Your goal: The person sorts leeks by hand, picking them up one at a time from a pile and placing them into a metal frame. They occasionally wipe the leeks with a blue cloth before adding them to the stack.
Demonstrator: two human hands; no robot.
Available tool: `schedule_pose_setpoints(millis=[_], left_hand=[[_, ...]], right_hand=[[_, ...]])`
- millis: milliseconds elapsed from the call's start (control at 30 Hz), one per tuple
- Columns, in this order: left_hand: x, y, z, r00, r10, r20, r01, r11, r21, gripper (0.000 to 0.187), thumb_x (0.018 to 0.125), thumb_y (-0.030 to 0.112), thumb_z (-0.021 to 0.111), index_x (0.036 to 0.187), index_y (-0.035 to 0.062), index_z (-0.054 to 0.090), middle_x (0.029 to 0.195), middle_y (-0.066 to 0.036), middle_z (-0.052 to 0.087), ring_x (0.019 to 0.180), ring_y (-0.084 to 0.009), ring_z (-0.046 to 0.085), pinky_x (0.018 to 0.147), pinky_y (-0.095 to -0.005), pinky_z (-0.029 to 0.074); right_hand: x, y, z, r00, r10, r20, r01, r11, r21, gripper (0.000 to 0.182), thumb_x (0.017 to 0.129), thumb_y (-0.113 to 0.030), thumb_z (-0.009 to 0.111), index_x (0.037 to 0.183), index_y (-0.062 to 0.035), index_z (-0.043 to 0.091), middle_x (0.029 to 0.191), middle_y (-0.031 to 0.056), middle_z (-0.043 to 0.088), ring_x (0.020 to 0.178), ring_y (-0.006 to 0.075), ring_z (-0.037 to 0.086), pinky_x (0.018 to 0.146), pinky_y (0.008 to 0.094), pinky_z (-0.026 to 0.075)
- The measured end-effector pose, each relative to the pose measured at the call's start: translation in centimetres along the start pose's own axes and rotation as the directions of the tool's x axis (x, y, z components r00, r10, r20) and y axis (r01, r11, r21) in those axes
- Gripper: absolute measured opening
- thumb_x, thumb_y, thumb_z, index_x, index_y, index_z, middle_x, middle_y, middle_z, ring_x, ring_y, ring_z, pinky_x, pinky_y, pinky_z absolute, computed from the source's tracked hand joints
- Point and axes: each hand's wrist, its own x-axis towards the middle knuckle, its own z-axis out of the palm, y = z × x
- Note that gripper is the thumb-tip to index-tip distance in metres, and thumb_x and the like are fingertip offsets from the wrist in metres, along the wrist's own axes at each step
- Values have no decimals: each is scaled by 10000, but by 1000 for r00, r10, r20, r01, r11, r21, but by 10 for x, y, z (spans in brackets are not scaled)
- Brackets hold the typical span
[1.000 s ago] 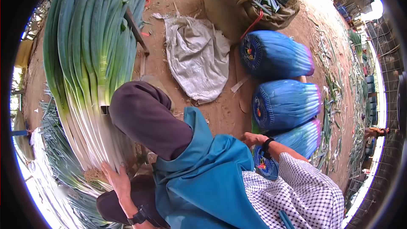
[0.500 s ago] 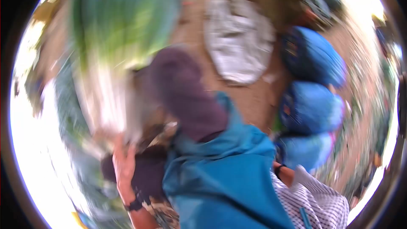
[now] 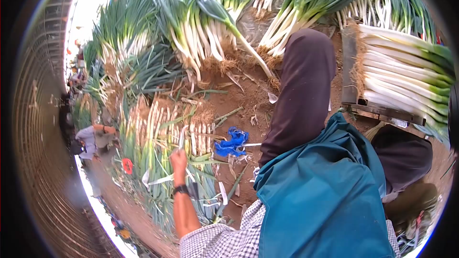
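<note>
My left hand (image 3: 179, 159) reaches out over a layer of long green onions (image 3: 155, 126) lying on the ground. Its fingers are closed around a thin white strip (image 3: 183, 136) that sticks out past them. Other white strips (image 3: 162, 179) lie among the leaves close to the wrist. A crumpled blue cloth or net (image 3: 231, 142) rests on the soil right of the hand. My right hand is out of view. At the right, a thick stack of trimmed green onions (image 3: 406, 74) lies in a dark metal frame (image 3: 351, 62) beside my knee.
Bundles of green onions (image 3: 191, 33) line the far side, roots toward me. My bent knee (image 3: 306, 76) and teal apron (image 3: 325, 200) take up the middle. Another person (image 3: 93, 138) is at the far left. Onion scraps (image 3: 234, 81) litter the soil.
My view has swung from the blurred blue bags and grey sack to the rows of onions. My left hand has left the large onion bundle and now grips the strip.
</note>
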Motion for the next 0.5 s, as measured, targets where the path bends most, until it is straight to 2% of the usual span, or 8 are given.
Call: schedule_pose_setpoints(millis=[33, 67, 100, 167, 233, 300, 400, 500], left_hand=[[-14, -112, 63, 993, -119, 22, 120, 993, -25, 286, 926, 231, 577, 858, -41, 634, 689, -223, 619, 573, -350, 612, 544, -478, 467], [-61, -141, 117, 943, -279, 183, 333, 806, -490, 187, 939, 181, 591, 880, 14, 652, 662, -131, 628, 529, -273, 609, 455, -412, 451], [-106, -74, 104, 772, -531, 350, 636, 626, -452, 224, 973, 231, 555, 923, 47, 671, 714, -92, 660, 540, -213, 622, 442, -341, 461], [-140, -28, 146, 564, -688, 456, 809, 349, -474, 224, 969, 203, 577, 1119, 38, 606, 770, -111, 671, 560, -220, 635, 431, -365, 472], [-137, -12, 195, 628, -636, 449, 775, 464, -428, 432, 934, 147, 632, 1332, 21, 519, 984, -174, 701, 592, -256, 669, 448, -375, 507], [-112, 25, 233, 828, -527, 193, 555, 715, -426, 686, 881, 102, 688, 1494, 23, 389, 1206, -232, 658, 746, -355, 718, 606, -432, 585], [-64, 43, 257, 924, -362, 123, 369, 929, -36, 637, 824, 83, 685, 1415, 47, 449, 1210, -216, 667, 1055, -366, 665, 746, -487, 567], [-20, 11, 261, 886, -235, 399, 230, 971, 62, 345, 797, 203, 710, 1105, 49, 706, 1040, -194, 735, 977, -347, 715, 825, -462, 551]], right_hand=[[-1, -7, -5, 1000, -2, -4, 1, 1000, -18, 213, 863, -181, 715, 975, -1, 705, 906, 166, 721, 756, 248, 661, 702, 402, 542], [-3, -12, -8, 1000, -4, -12, 3, 999, -36, 207, 864, -179, 713, 968, 0, 705, 899, 166, 721, 746, 246, 660, 696, 402, 542], [-3, -15, -12, 1000, -4, -15, 3, 999, -52, 202, 865, -176, 710, 961, 2, 705, 892, 165, 721, 737, 244, 659, 690, 401, 542], [-13, -21, -17, 999, -3, -32, 0, 996, -88, 192, 868, -170, 704, 946, 5, 706, 877, 165, 720, 717, 240, 658, 678, 400, 541], [-24, -26, -21, 999, -2, -51, -4, 993, -120, 183, 870, -165, 699, 932, 8, 707, 863, 164, 719, 697, 237, 656, 667, 398, 541], [-35, -31, -24, 997, -6, -71, -4, 989, -146, 176, 873, -159, 694, 917, 11, 707, 848, 164, 719, 677, 233, 654, 655, 397, 541], [-47, -38, -35, 994, -12, -106, -6, 986, -168, 169, 877, -151, 686, 895, 16, 708, 827, 163, 718, 647, 227, 651, 637, 395, 541], [-52, -49, -58, 984, -38, -177, 5, 984, -180, 166, 880, -143, 677, 873, 20, 709, 805, 163, 717, 618, 221, 649, 619, 393, 540]])
